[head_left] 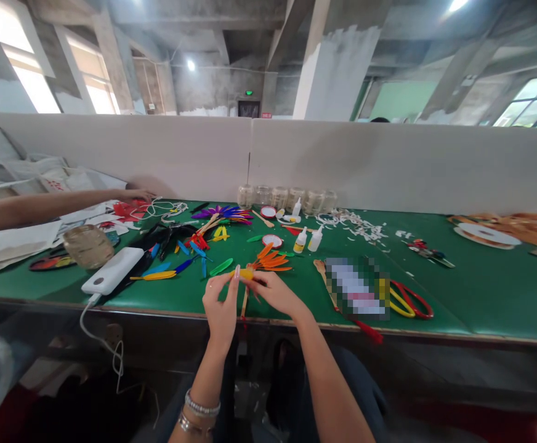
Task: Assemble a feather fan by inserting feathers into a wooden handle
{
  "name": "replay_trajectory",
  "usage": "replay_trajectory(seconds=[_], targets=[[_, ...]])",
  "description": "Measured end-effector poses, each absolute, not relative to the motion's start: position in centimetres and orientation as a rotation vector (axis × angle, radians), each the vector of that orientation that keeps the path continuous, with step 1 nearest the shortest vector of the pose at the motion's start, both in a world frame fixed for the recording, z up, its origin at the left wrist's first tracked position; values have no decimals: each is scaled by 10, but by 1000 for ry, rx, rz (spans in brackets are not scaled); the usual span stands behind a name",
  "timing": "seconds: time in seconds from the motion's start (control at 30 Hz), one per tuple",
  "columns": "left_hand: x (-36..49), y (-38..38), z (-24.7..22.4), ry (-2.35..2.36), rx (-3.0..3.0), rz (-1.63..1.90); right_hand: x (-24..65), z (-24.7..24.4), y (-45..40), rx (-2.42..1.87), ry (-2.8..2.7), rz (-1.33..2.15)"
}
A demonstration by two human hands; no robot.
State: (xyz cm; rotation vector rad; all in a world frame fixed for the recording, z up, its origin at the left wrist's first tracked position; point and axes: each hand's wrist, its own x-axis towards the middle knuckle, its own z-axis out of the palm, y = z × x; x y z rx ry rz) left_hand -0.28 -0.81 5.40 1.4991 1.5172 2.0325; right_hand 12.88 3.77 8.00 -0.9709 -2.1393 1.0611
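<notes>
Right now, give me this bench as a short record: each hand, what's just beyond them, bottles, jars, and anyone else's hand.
Left hand: grip on a small yellow piece
Right hand: fingertips on the same piece
Just beyond: orange feathers
Bottles: at least three, beyond and right of the feathers
Clear jars: in a row along the white partition
Co-worker's hand: at the left, by red material

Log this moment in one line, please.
left hand: pinching yellow piece; right hand: pinching same piece; just beyond: orange feathers; farther: squeeze bottles; left side: co-worker's hand
</notes>
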Motion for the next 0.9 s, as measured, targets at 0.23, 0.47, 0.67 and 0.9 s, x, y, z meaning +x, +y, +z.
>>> replay_trajectory(seconds=[0.23,0.47,0.67,0.9], targets=[[-5,-8,43,1315,1245,1526,132,78,41,-1006,-1896,1315],[-1,-2,35,1164,1302,1463,130,89,36,-926,-1858,1391],[-4,1,38,1140,1368,1458,128,87,38,-876,-1899,1241],[9,-3,39,1202,1181,1568,120,82,43,-964,-1851,1046]])
